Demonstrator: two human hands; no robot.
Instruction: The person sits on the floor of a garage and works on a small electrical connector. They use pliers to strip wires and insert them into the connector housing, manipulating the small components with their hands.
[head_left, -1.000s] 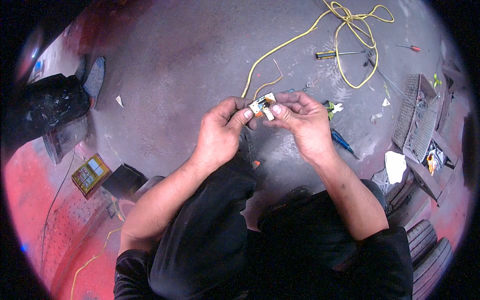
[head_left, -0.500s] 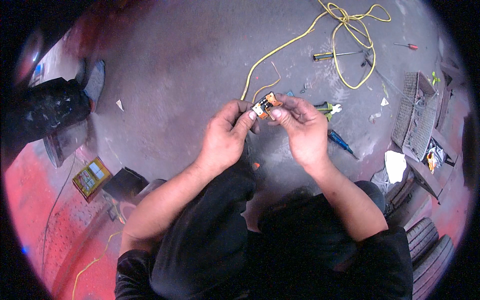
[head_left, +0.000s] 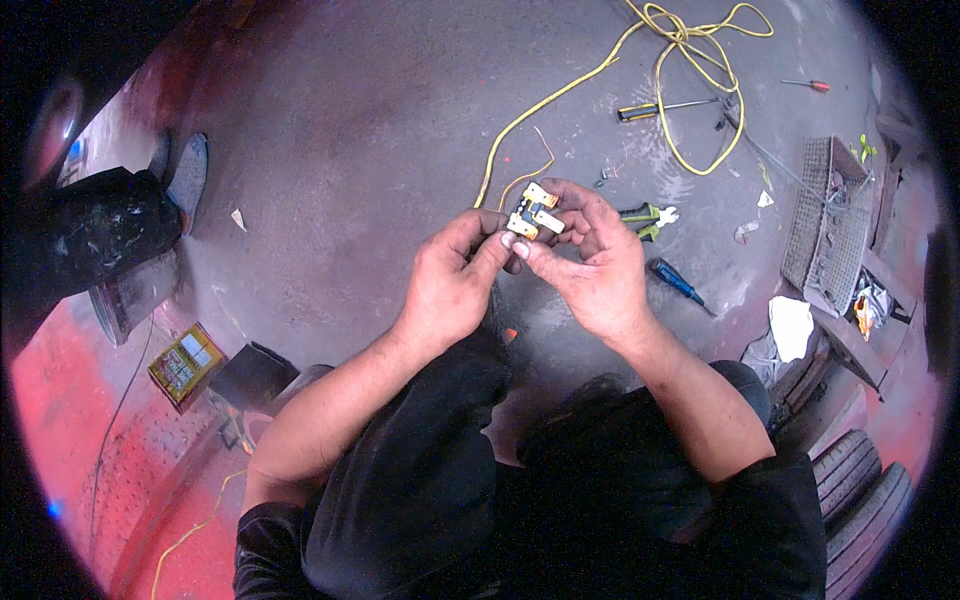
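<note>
Above the floor, my left hand point(head_left: 447, 285) and my right hand point(head_left: 602, 268) hold one small electrical fitting point(head_left: 541, 220) between fingers and thumbs. Its pale plastic body has dark parts in the middle; the exact kind is hard to make out. Both thumbs press its near edge, and my right fingers curl behind it. A yellow cable point(head_left: 546, 103) runs down toward my left fingers, with a thin loose wire point(head_left: 548, 160) beside it. Just right of my right hand lie green-handled pliers point(head_left: 640, 215) and a blue screwdriver point(head_left: 677, 282).
The cable's loops cross a yellow-and-black screwdriver point(head_left: 640, 113); a red-handled screwdriver point(head_left: 817, 86) lies farther right. A mesh tray point(head_left: 806, 225), white cloth point(head_left: 790, 328) and tyres point(head_left: 868, 520) line the right side. Another person's leg point(head_left: 95, 222) and a yellow tin point(head_left: 186, 367) are at left.
The fitting has been turned so that more of its pale face shows and less orange. My right thumb has moved left and down to its near edge, beside the left thumb.
</note>
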